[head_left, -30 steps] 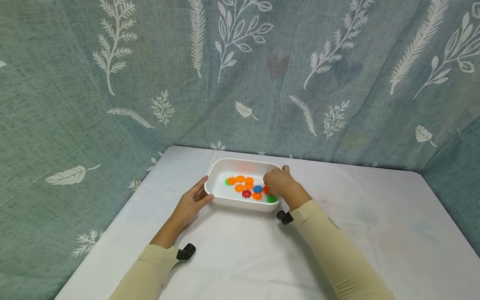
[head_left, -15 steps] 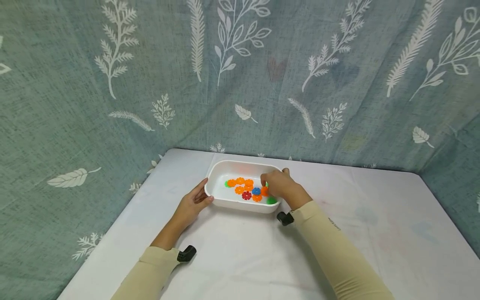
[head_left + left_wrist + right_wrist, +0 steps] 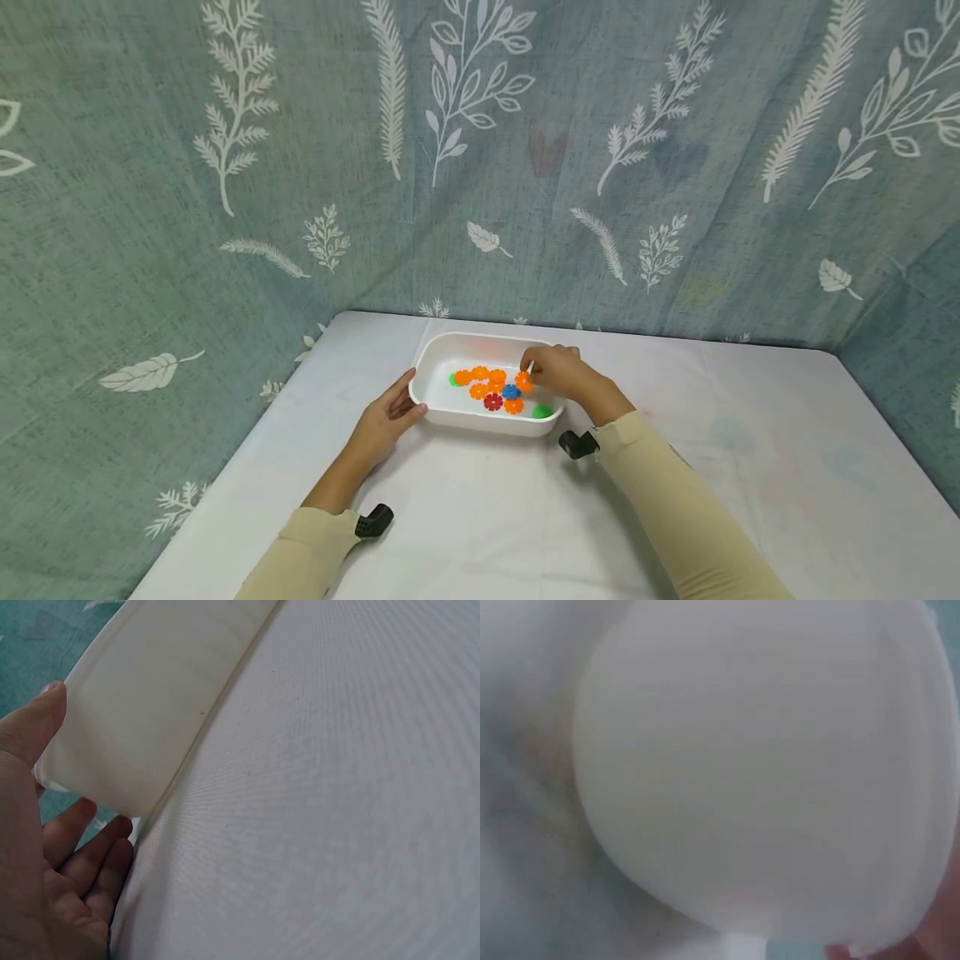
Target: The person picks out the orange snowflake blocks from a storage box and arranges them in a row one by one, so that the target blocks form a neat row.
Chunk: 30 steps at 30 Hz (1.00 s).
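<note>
A white plastic tub (image 3: 480, 423) stands on the table with several small notched plastic discs inside. My left hand (image 3: 381, 423) grips the tub's left end, thumb along the front rim and fingers round the side; in the left wrist view the thumb and fingers bracket the tub's end. Reaching over the right end, my right hand (image 3: 561, 372) pinches an orange notched disc (image 3: 523, 382), tilted up at the fingertips. Below it lie a blue disc (image 3: 511, 392), a red disc (image 3: 492, 402) and a green disc (image 3: 542, 412). In the right wrist view, the tub wall (image 3: 765, 765) hides most of the hand.
A white cloth (image 3: 480, 517) covers the table. Behind and to the left hangs a green-blue curtain (image 3: 420, 250) with white leaf prints, close to the table's far edge. More orange discs (image 3: 480, 372) lie near the tub's middle.
My right hand has drawn slightly left and up, lifting the orange disc off the others. My left hand keeps its grip on the tub. The head view has tilted up a little.
</note>
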Available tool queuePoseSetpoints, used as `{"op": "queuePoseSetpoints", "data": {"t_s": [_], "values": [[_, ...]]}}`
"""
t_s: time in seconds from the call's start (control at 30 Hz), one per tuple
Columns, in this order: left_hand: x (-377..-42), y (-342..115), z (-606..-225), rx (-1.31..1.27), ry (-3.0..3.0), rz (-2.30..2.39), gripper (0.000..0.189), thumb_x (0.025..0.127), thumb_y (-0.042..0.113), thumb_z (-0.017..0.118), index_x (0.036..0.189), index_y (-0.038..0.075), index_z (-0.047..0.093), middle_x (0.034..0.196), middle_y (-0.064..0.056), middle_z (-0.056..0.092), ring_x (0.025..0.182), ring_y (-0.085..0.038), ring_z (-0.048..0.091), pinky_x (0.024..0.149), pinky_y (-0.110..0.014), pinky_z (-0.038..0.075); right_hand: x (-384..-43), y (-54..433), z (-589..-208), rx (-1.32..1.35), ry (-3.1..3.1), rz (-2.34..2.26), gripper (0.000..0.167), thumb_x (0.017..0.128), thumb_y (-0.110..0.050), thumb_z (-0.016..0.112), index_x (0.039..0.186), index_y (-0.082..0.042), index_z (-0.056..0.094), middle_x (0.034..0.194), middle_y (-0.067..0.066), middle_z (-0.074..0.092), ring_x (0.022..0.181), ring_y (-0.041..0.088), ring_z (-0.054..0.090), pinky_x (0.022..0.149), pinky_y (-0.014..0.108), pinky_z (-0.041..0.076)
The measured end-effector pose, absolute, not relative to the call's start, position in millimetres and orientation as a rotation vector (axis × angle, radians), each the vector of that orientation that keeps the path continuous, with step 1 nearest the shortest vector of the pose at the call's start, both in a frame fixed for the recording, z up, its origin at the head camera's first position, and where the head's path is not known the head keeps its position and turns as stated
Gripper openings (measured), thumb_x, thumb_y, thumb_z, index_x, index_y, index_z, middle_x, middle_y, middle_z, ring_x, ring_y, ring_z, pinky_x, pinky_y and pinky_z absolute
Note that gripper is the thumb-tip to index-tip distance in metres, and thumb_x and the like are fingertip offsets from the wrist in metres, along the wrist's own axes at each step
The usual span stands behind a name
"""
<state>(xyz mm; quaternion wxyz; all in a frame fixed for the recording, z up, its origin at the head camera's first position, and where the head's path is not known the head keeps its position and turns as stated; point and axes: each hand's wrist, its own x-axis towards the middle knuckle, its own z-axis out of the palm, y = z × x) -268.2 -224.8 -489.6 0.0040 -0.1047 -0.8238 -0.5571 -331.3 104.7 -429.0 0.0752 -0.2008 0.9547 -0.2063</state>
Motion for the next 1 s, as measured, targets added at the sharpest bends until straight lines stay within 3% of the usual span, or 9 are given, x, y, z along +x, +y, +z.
{"op": "queuePoseSetpoints", "data": {"t_s": [0.2, 0.27, 0.47, 0.6, 0.83, 1.0], "values": [[-266.4, -224.1, -491.8, -0.313, -2.592, -1.751, 0.077, 0.087, 0.038, 0.074, 0.152, 0.029, 0.034, 0.144, -0.011, 0.048, 0.126, -0.024, 0.052, 0.102, -0.037, 0.044, -324.2, 112.8, -424.4, -0.594, 2.877, -0.822, 0.012, 0.097, -0.015, 0.063, 0.108, -0.017, 0.066, 0.090, -0.006, 0.066, 0.090, 0.017, 0.059, 0.099, 0.052, 0.030], [-266.3, -224.7, -492.3, -0.312, -2.591, -1.751, 0.077, 0.087, 0.039, 0.074, 0.152, 0.029, 0.034, 0.144, -0.011, 0.048, 0.126, -0.024, 0.051, 0.102, -0.037, 0.043, -322.7, 116.3, -420.9, -0.562, 2.872, -0.897, 0.013, 0.097, -0.017, 0.062, 0.110, -0.017, 0.065, 0.094, -0.005, 0.065, 0.092, 0.018, 0.059, 0.099, 0.050, 0.035], [-268.3, -225.7, -492.1, -0.318, -2.584, -1.736, 0.076, 0.087, 0.037, 0.074, 0.152, 0.030, 0.035, 0.143, -0.008, 0.049, 0.126, -0.023, 0.052, 0.102, -0.038, 0.044, -322.8, 128.0, -415.7, -0.442, 2.839, -1.078, 0.018, 0.098, -0.016, 0.061, 0.116, -0.015, 0.063, 0.104, 0.003, 0.063, 0.098, 0.022, 0.058, 0.085, 0.038, 0.053], [-269.1, -225.5, -491.3, -0.317, -2.586, -1.736, 0.074, 0.089, 0.031, 0.073, 0.152, 0.029, 0.034, 0.143, -0.007, 0.049, 0.126, -0.023, 0.052, 0.102, -0.038, 0.044, -322.6, 135.8, -415.8, -0.416, 2.838, -1.097, 0.019, 0.099, -0.017, 0.060, 0.117, -0.015, 0.062, 0.105, 0.004, 0.063, 0.098, 0.022, 0.058, 0.084, 0.037, 0.053], [-270.0, -225.4, -490.3, -0.317, -2.582, -1.757, 0.080, 0.084, 0.046, 0.074, 0.152, 0.031, 0.035, 0.145, -0.005, 0.047, 0.127, -0.021, 0.051, 0.102, -0.035, 0.043, -317.0, 151.8, -412.6, -0.371, 2.858, -1.128, 0.021, 0.099, -0.017, 0.060, 0.119, -0.013, 0.062, 0.105, 0.005, 0.063, 0.098, 0.024, 0.057, 0.083, 0.040, 0.052], [-269.7, -225.8, -491.4, -0.323, -2.586, -1.745, 0.081, 0.083, 0.048, 0.074, 0.152, 0.031, 0.034, 0.145, -0.005, 0.047, 0.127, -0.022, 0.051, 0.102, -0.035, 0.044, -314.1, 165.1, -414.1, -0.360, 2.864, -1.154, 0.021, 0.098, -0.017, 0.061, 0.118, -0.012, 0.062, 0.103, 0.006, 0.064, 0.097, 0.025, 0.058, 0.080, 0.040, 0.052]]}}
